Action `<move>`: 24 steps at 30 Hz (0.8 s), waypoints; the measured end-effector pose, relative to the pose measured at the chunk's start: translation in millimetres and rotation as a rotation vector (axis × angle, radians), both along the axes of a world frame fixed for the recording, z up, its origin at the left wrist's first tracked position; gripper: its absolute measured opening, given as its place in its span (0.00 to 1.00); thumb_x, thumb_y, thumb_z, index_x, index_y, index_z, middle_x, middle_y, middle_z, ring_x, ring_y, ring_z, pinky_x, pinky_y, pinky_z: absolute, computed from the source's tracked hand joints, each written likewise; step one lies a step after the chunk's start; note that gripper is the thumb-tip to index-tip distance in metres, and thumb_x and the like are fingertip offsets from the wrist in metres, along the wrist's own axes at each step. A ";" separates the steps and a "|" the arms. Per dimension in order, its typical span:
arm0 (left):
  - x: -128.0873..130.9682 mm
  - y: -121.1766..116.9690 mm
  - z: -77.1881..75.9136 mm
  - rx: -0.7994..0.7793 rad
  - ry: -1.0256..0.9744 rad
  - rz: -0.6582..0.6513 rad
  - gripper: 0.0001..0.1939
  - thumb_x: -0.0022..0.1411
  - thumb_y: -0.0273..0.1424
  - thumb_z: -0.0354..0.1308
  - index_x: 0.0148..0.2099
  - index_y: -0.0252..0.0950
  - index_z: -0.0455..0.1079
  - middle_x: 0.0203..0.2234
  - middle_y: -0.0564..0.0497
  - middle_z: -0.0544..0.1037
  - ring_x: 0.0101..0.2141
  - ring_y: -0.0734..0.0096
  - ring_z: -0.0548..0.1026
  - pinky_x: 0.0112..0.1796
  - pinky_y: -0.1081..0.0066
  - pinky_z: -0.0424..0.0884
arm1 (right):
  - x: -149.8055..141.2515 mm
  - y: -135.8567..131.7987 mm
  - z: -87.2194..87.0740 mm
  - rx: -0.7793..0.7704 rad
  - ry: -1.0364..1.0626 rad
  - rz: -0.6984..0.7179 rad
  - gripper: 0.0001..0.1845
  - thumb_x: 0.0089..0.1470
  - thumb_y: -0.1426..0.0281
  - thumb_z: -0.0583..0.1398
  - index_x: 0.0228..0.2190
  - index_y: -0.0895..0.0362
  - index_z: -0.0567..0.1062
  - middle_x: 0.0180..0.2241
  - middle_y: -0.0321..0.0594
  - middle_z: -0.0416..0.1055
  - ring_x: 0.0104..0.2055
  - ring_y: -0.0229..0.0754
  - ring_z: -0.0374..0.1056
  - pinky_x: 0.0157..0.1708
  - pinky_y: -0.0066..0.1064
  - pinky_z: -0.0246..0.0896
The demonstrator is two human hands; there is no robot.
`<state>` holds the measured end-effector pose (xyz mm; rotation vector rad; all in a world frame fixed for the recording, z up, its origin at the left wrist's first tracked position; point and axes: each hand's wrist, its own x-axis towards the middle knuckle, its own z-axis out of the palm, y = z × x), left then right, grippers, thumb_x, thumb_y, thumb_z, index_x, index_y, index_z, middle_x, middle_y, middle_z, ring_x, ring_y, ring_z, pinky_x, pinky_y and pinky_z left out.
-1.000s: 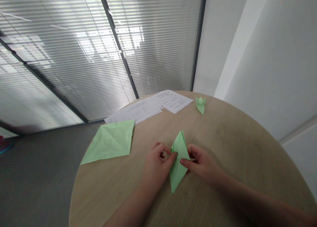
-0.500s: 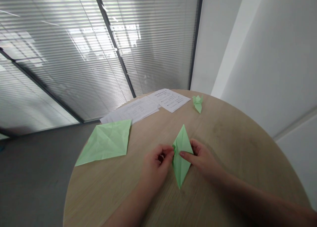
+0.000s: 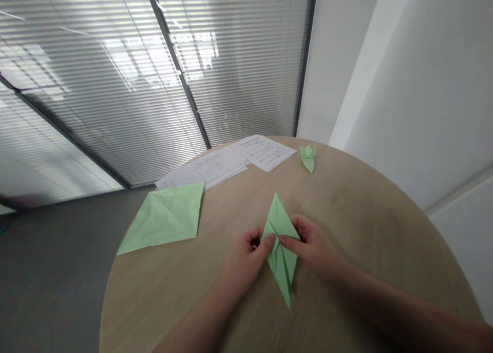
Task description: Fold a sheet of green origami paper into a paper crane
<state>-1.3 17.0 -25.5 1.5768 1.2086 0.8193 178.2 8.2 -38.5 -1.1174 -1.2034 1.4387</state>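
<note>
A light green sheet of origami paper (image 3: 282,220), folded into a long diamond, is held between my two hands over the table. My left hand (image 3: 248,255) grips its left corner, thumb on top and fingers curled behind. On the right corner my right hand (image 3: 314,245) pinches it the same way, with the thumb lying near the centre crease. Both thumb tips almost meet at the middle. The fingers under the paper are partly hidden. One point of the diamond faces away from me and the other toward me.
The round wooden table (image 3: 370,230) carries an unfolded, creased green sheet (image 3: 173,214) at the left. Printed white papers (image 3: 265,153) overlap along the far edge. A small folded green paper figure (image 3: 308,158) sits at the far right. Blinds (image 3: 246,60) and a white wall (image 3: 431,86) stand beyond.
The left side of the folded paper has opened out flat, and my left thumb now presses on top of it. The diamond has tilted, its near point shifting slightly right.
</note>
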 end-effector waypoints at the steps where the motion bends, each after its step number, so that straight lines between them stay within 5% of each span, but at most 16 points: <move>1: -0.4 -0.4 -0.3 0.012 0.019 0.008 0.19 0.63 0.45 0.57 0.31 0.33 0.72 0.23 0.51 0.72 0.26 0.69 0.69 0.28 0.72 0.63 | -0.5 -0.4 1.9 -0.010 0.012 0.006 0.20 0.47 0.57 0.68 0.32 0.57 0.68 0.27 0.34 0.68 0.29 0.35 0.65 0.29 0.26 0.60; 6: -0.1 0.0 1.4 0.061 0.027 0.080 0.17 0.64 0.43 0.56 0.33 0.34 0.74 0.23 0.51 0.74 0.25 0.70 0.69 0.27 0.72 0.63 | -2.4 -1.4 7.9 -0.073 0.122 0.041 0.26 0.47 0.52 0.67 0.39 0.58 0.70 0.30 0.37 0.73 0.29 0.35 0.68 0.29 0.27 0.63; 15: 1.6 -3.0 2.7 0.108 0.011 0.101 0.12 0.63 0.39 0.58 0.38 0.35 0.74 0.26 0.52 0.76 0.27 0.71 0.71 0.28 0.73 0.65 | -4.4 0.1 -0.7 -0.049 0.123 0.060 0.26 0.44 0.62 0.70 0.43 0.58 0.70 0.35 0.37 0.73 0.34 0.36 0.69 0.35 0.27 0.66; 24: 2.6 0.0 0.5 0.092 0.008 0.086 0.18 0.62 0.43 0.57 0.27 0.36 0.65 0.20 0.56 0.65 0.23 0.74 0.63 0.24 0.74 0.58 | -3.1 -0.2 0.8 -0.015 0.039 0.074 0.24 0.46 0.67 0.68 0.44 0.58 0.71 0.37 0.38 0.74 0.38 0.40 0.70 0.39 0.30 0.67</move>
